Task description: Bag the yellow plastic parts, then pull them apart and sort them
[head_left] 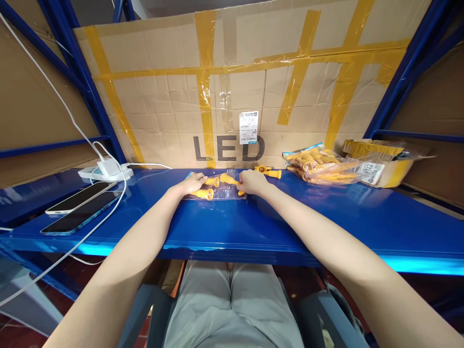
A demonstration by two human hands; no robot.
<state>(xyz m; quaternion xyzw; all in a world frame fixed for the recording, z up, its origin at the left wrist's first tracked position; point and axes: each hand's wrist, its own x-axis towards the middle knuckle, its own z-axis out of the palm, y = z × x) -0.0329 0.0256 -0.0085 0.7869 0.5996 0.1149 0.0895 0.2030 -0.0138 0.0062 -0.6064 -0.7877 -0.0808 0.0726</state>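
Between the two hands: clear bag [225,193] on the table [232,227], yellow parts [228,179] in or on it, unclear which | left hand [195,182] bent over its left end, grip unclear | right hand [253,182] curled at its right end, grip unclear | right of right hand: loose yellow pieces [274,174], bagged yellow pieces [315,162], box [398,178] with yellow contents

**Clad in pale grey, bare at the forearms**

Wears plain trousers [203,302] of pale grey with a faint green cast, mostly smooth over both thighs, lightly creased toward the lap. Shows small folds of similar grey cloth [235,337] at the bottom edge. Goes bare along both forearms [141,237], down to left hand [194,182] and right hand [253,182].
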